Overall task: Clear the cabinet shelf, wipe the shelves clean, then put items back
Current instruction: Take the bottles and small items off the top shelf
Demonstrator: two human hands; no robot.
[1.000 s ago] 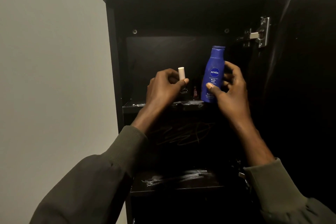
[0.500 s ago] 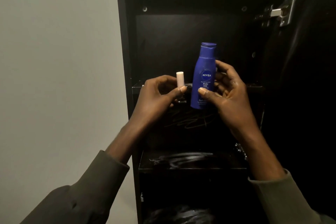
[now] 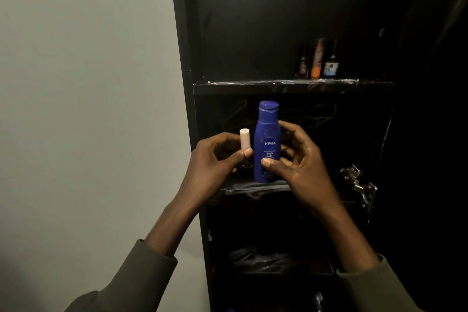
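A tall black cabinet (image 3: 181, 63) stands open before me. My right hand (image 3: 301, 162) grips an upright blue Nivea body-milk bottle (image 3: 268, 139), thumb across its label. My left hand (image 3: 215, 159) pinches a small pale pink stick (image 3: 67, 140) between thumb and fingers, just left of the bottle. Both hands hover in front of the middle shelf (image 3: 253, 189), below the dusty upper shelf (image 3: 291, 83). Three small bottles (image 3: 316, 59) stand on the upper shelf toward the right.
The cabinet door (image 3: 435, 109) hangs open on the right, with a metal hinge (image 3: 359, 185) beside my right wrist. A plain pale wall (image 3: 88, 83) fills the left. Dark bundled items (image 3: 266, 258) lie on a lower shelf.
Both hands have drawn back and down from the upper shelf, carrying the bottle and the stick. My view has tilted down, and the three small bottles on the upper shelf now show.
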